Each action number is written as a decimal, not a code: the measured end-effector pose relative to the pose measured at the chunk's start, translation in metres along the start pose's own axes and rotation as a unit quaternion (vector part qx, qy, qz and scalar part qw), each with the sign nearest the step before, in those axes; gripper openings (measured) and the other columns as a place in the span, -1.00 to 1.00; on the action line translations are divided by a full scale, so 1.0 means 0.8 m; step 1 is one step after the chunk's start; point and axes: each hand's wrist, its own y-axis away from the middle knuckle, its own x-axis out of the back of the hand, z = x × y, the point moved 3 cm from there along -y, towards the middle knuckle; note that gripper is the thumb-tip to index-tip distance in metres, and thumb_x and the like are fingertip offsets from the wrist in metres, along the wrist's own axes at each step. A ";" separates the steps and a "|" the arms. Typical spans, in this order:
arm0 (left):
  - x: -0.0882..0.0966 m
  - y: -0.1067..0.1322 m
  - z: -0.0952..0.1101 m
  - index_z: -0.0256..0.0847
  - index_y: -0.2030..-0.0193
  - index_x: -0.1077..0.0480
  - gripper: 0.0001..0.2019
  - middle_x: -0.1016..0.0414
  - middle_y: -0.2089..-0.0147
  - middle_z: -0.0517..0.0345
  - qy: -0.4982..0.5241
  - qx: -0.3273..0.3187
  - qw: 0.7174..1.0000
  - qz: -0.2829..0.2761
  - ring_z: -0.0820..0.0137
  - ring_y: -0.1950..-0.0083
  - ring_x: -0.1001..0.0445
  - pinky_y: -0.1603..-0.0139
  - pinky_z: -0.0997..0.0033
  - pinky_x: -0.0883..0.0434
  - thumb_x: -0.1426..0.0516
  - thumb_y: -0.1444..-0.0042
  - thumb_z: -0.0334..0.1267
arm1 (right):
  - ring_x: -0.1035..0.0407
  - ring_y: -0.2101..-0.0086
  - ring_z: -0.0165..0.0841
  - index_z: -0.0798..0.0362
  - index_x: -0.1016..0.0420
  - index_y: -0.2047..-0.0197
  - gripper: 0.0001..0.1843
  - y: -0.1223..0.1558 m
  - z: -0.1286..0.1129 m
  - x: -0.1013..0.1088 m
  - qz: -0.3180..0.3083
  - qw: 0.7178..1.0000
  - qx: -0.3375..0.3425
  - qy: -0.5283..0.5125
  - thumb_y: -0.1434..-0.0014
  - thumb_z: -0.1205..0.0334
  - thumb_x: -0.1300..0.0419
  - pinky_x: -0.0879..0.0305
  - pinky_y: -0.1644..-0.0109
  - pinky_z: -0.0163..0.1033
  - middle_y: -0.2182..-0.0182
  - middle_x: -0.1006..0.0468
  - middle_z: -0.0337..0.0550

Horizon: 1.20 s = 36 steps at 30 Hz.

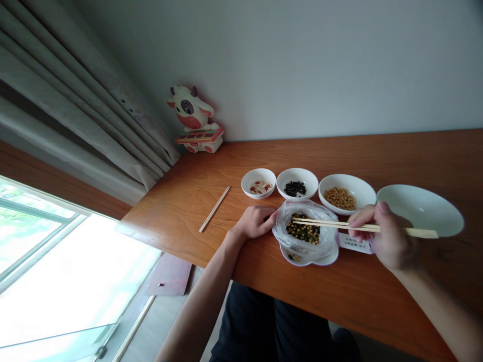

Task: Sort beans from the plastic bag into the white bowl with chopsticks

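The right hand (385,236) pinches a pair of wooden chopsticks (339,224) between thumb and fingers, their tips reaching over a clear plastic bag (327,235) of mixed beans (303,230); the film may hide exactly where they end. The left hand (253,222), fingers loosely curled, rests against the bag's edge, apparently to steady it on a white plate (310,261). Beyond stand a bowl of soybeans (339,198), a bowl of black beans (295,189), and a small bowl of red and pale pieces (260,187), sorted by kind. A wide white bowl (424,208) sits within the right hand's reach.
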 end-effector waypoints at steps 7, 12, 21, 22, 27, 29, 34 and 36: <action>0.001 0.000 0.001 -0.21 0.40 -0.28 -0.42 -0.39 0.44 0.14 -0.003 0.000 1.000 0.000 0.44 0.44 -0.24 0.32 0.41 -0.20 0.14 -0.60 0.07 | -0.33 0.55 -0.30 -0.02 -0.65 0.53 -0.30 -0.004 -0.014 -0.002 0.023 0.999 0.023 -0.029 -0.51 -0.16 -0.02 -0.19 0.50 -0.15 0.59 -0.52 -0.06; 0.001 0.000 0.001 -0.22 0.40 -0.33 -0.40 -0.42 0.44 0.11 -0.014 0.004 1.000 -0.002 0.43 0.44 -0.27 0.32 0.40 -0.22 0.16 -0.60 0.08 | -0.33 0.58 -0.32 0.00 -0.65 0.54 -0.31 -0.006 -0.014 0.002 0.040 0.998 0.006 -0.049 -0.51 -0.13 -0.02 -0.16 0.54 -0.17 0.59 -0.52 -0.05; -0.002 0.000 -0.003 -0.22 0.39 -0.33 -0.41 -0.42 0.43 0.13 -0.017 -0.002 1.000 0.001 0.43 0.42 -0.27 0.31 0.41 -0.20 0.15 -0.60 0.07 | -0.28 0.67 -0.37 0.00 -0.62 0.58 -0.29 -0.019 -0.011 0.012 0.058 0.989 -0.021 -0.138 -0.51 -0.10 0.01 -0.05 0.63 -0.21 0.69 -0.39 -0.09; -0.003 0.000 -0.004 -0.22 0.39 -0.33 -0.41 -0.42 0.42 0.14 -0.020 -0.002 1.000 0.001 0.43 0.41 -0.27 0.31 0.42 -0.20 0.15 -0.60 0.07 | -0.28 0.67 -0.37 0.00 -0.61 0.58 -0.29 -0.020 -0.012 0.012 0.060 0.987 -0.022 -0.144 -0.51 -0.09 0.01 -0.05 0.64 -0.21 0.70 -0.38 -0.10; -0.005 0.000 -0.005 -0.23 0.38 -0.34 -0.42 -0.43 0.41 0.14 -0.027 -0.001 1.000 -0.002 0.43 0.40 -0.28 0.29 0.41 -0.22 0.15 -0.60 0.05 | -0.28 0.66 -0.35 0.00 -0.62 0.56 -0.30 -0.017 -0.012 0.013 0.061 0.990 -0.002 -0.130 -0.52 -0.09 0.01 -0.04 0.63 -0.20 0.69 -0.40 -0.09; -0.005 0.001 -0.004 -0.22 0.37 -0.34 -0.44 -0.45 0.40 0.14 -0.026 -0.004 1.000 -0.002 0.43 0.40 -0.29 0.29 0.40 -0.22 0.14 -0.60 0.04 | -0.29 0.66 -0.35 0.00 -0.62 0.55 -0.30 -0.014 -0.012 0.013 0.062 0.992 0.020 -0.106 -0.52 -0.11 0.01 -0.04 0.62 -0.19 0.67 -0.45 -0.07; -0.006 0.002 -0.004 -0.21 0.38 -0.33 -0.46 -0.48 0.39 0.10 -0.032 -0.015 0.999 0.004 0.39 0.38 -0.35 0.26 0.39 -0.24 0.15 -0.61 0.00 | -0.30 0.62 -0.33 -0.01 -0.63 0.54 -0.32 -0.005 -0.011 0.009 0.054 0.996 0.044 -0.053 -0.51 -0.11 -0.02 -0.14 0.56 -0.17 0.63 -0.50 -0.06; -0.008 0.001 -0.005 -0.20 0.38 -0.33 -0.45 -0.48 0.39 0.08 -0.036 -0.021 0.999 0.000 0.37 0.38 -0.37 0.25 0.39 -0.26 0.16 -0.61 -0.01 | -0.30 0.62 -0.32 -0.02 -0.63 0.53 -0.33 -0.003 -0.009 0.008 0.052 0.997 0.043 -0.042 -0.51 -0.13 -0.03 -0.18 0.55 -0.17 0.63 -0.50 -0.08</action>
